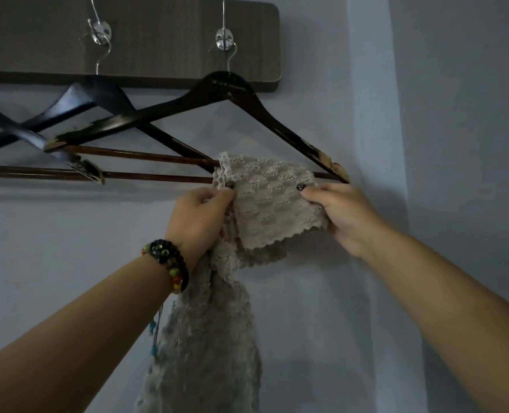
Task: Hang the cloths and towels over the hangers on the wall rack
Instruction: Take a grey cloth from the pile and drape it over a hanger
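Note:
A beige textured towel [265,201] is draped over the right end of the lower bar of a dark wooden hanger [226,87], which hangs from a metal hook [225,40] on the wall rack [163,34]. The short end of the towel falls in front of the bar, and the long end trails down below my arms. My left hand [199,216] pinches the towel's left edge just under the bar. My right hand [336,210] grips the towel's right edge, thumb on the front.
A second dark hanger [77,99] hangs from the left hook [99,31] and overlaps the first one. A pale wall surrounds the rack, with a wall corner [396,144] to the right.

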A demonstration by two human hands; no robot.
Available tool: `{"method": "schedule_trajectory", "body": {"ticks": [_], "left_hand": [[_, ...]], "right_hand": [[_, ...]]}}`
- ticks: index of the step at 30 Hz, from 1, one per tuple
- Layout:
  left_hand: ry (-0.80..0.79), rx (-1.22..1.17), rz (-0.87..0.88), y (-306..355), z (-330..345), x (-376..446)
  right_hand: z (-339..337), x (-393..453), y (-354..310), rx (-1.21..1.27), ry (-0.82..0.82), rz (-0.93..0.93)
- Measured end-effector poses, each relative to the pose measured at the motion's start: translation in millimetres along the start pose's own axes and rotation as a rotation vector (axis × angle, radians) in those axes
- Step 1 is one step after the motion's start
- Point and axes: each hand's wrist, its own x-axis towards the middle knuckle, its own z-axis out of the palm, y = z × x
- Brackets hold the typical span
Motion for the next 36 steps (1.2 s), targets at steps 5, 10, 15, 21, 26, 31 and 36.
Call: {"method": "schedule_trajectory", "body": {"ticks": [5,10,15,21,26,31,36], "left_hand": [[0.003,0.261,0.033,-21,1,-6],[-0.045,0.307,-0.024,-24,6,-10],[-0.106,0.325,-0.064,-27,6,-4],[0.061,0.343,0.143,-29,-1,-13],[0.066,0.196,0.129,-27,-13,-5],[-0.042,0.045,0.076,-22,-15,-7],[-0.075,0.037,0.078,-20,-7,-11]], "right_hand": [[-2,0,2,0.143,-0.017,0.065],[-2,-6,5,0.2,-0.086,0.091],[-1,-12,2,0.307,-0.254,0.131],[2,-14,8,0.391,-0.391,0.211],[6,-19,11,0.477,-0.362,0.206],[4,-27,22,0.461,-0.339,0.167],[9,-36,37,0.382,-0.324,0.12]]}}
